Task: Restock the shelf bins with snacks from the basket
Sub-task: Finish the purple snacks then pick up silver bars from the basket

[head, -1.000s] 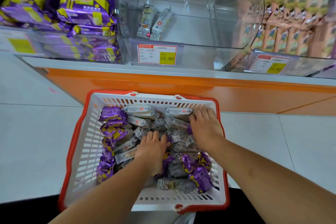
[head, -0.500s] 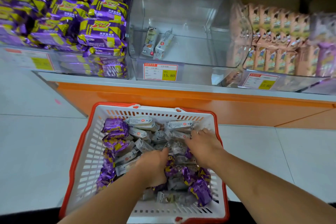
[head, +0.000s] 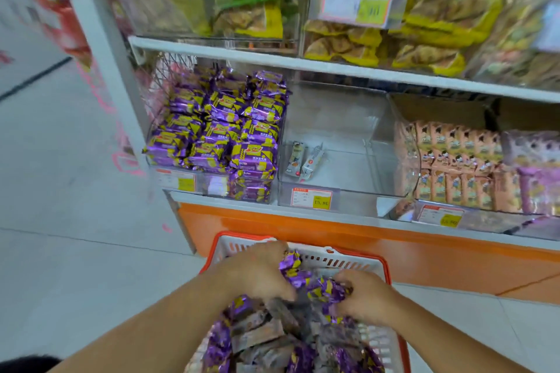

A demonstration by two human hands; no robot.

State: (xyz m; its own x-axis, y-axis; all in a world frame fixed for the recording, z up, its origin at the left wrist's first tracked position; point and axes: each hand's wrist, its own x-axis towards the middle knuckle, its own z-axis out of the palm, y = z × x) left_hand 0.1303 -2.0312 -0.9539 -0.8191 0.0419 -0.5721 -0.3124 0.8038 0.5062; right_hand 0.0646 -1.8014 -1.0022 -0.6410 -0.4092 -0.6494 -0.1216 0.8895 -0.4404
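A white basket with a red rim (head: 342, 260) stands on the floor below the shelf, full of purple and grey snack packs (head: 260, 333). My left hand (head: 257, 272) and my right hand (head: 368, 297) are lifted above it, and both grip a bunch of purple snack packs (head: 306, 277) held between them. On the lowest shelf a clear bin (head: 348, 191) holds only two grey packs (head: 304, 160). The bin to its left (head: 212, 185) is piled high with purple packs.
A bin of peach-coloured packs (head: 454, 166) stands on the right of the lowest shelf. The upper shelf (head: 333, 65) carries yellow and green bags. An orange base panel (head: 424, 254) runs under the shelf. Pale tiled floor (head: 75, 191) stretches away to the left.
Both hands have risen out of the basket's contents, gripping purple packs between them. The camera has tilted up, so the upper shelf has come into view.
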